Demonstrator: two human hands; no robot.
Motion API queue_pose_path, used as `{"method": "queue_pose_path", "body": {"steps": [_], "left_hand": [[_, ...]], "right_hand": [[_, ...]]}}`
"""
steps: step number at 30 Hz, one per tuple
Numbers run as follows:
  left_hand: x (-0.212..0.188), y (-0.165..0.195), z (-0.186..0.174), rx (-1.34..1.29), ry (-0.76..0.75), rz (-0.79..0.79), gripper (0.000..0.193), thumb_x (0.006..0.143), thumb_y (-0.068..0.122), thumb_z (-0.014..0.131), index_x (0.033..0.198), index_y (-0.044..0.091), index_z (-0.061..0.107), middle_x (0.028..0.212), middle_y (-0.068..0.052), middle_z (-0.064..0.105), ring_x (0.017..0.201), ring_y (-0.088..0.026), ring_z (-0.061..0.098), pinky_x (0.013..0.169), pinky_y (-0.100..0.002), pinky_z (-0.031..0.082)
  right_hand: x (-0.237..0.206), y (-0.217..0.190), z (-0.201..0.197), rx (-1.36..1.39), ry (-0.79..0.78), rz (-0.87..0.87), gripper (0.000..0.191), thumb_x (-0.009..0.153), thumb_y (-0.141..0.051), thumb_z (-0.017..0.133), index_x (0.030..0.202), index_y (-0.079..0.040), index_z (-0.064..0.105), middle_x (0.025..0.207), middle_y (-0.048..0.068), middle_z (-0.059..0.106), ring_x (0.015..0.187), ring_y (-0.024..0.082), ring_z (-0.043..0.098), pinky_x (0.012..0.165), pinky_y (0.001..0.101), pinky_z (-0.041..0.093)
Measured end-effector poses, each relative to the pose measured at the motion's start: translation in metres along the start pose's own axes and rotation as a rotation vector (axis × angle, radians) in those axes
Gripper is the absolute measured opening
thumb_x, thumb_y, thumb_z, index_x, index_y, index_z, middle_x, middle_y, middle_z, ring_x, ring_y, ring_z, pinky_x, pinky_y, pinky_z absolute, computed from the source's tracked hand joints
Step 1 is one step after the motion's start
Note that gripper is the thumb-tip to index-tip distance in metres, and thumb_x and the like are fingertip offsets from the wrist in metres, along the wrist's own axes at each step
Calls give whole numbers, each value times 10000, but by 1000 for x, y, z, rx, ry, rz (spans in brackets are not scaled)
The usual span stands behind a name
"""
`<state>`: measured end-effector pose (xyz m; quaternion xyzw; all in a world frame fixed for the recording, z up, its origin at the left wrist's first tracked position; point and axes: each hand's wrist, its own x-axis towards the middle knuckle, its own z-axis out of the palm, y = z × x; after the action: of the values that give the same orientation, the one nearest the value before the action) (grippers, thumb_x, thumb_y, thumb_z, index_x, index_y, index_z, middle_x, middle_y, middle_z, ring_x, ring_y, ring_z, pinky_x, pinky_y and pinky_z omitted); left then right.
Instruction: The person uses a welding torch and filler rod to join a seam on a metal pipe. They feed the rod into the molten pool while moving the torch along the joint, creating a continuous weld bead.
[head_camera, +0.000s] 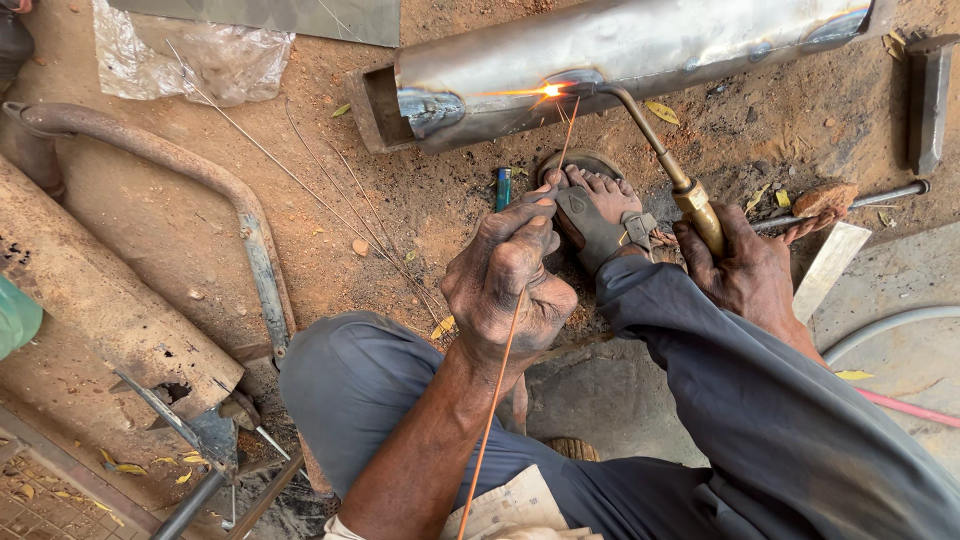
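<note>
My left hand pinches a thin copper-coloured filler rod, whose tip reaches the bright flame on a shiny metal pipe. The rod's tail runs back past my left forearm. My right hand grips the brass handle of a gas torch, its bent nozzle aimed at the same glowing spot. The pipe lies across the dirt ground at the top of the view. My sandalled foot rests between the two hands, just below the pipe.
A rusty bent pipe and a rusted cylinder lie left. Loose thin wires cross the dirt. A blue lighter sits by the foot. Hoses run right; a hammer head lies top right; a plastic sheet top left.
</note>
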<state>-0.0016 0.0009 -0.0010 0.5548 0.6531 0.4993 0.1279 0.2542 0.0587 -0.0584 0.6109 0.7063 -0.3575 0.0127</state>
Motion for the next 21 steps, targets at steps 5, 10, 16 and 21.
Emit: {"method": "queue_pose_path", "body": {"steps": [5, 10, 16, 21], "left_hand": [[0, -1, 0, -31, -7, -18, 290, 886, -152, 596, 1138, -15, 554, 1162, -214, 685, 1077, -322, 767, 793, -338, 717], [-1, -1, 0, -19, -5, -8, 299, 866, -152, 604, 1128, -16, 554, 1159, -212, 683, 1078, -334, 763, 837, -367, 718], [-1, -1, 1, -6, -7, -8, 310, 861, -162, 603, 1126, -11, 552, 1154, -200, 686, 1084, -324, 765, 792, -334, 717], [-1, -1, 1, -25, -2, -8, 325, 857, -177, 607, 1142, -26, 562, 1149, -208, 683, 1056, -319, 768, 808, -343, 719]], "right_hand": [[-1, -4, -2, 43, 0, -8, 299, 1034, -276, 715, 1230, -57, 660, 760, 149, 705, 633, 250, 707, 593, 394, 544], [-1, -7, -3, 67, -20, 25, 319, 1021, -274, 710, 1252, -59, 659, 753, 151, 708, 633, 245, 711, 591, 390, 542], [1, -7, -3, 50, -24, 25, 310, 1028, -282, 706, 1232, -55, 657, 758, 161, 710, 643, 256, 716, 597, 396, 540], [1, -8, -3, 41, -30, 43, 320, 1027, -297, 701, 1232, -56, 656, 755, 168, 714, 648, 274, 727, 604, 405, 545]]}}
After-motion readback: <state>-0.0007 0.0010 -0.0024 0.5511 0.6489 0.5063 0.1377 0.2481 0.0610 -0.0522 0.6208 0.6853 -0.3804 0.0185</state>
